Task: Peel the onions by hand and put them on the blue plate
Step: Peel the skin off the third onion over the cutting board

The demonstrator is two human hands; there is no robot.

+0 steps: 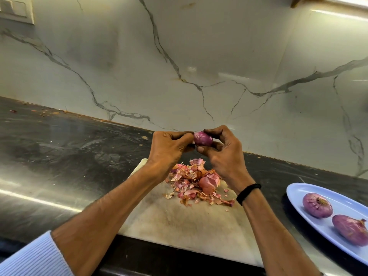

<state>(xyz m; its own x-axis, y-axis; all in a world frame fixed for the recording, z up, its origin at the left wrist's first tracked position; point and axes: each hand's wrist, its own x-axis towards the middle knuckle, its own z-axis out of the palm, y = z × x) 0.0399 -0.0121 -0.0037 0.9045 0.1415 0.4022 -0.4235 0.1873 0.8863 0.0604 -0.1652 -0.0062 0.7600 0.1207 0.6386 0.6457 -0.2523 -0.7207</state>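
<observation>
Although a near peeled onion [350, 230] and a second peeled onion [317, 205] were already laid on the blue plate [298, 193] at the near right, just apart from each other, the task was judged only partly done. A ribbed pale sleeve [29, 255] was seen nearest, at the left. Between the forearms a stained cutting board [179, 226] was set on the desk [59, 146], and a heap of dry pink peels [189, 188] was piled at its far end. One rounder lump [208, 184] was noted in the heap; whether it was a whole onion or just a big skin could not be told. A black wristband [248, 193] was worn on the right wrist.

Above the heap a third onion [203, 138] was held clear of the board by both grips. The left grip [169, 148] was pinched on its left end. The right grip [225, 154] was curled round its right side and underside. Its skin was seen glossy purple with pale flecks, so peeling was judged nearly finished, with scraps left to be picked off. Placing on the plate was not yet done. Farther off, crumbs were scattered on the dark desk, and a veined marble wall [179, 56] was seen behind.
</observation>
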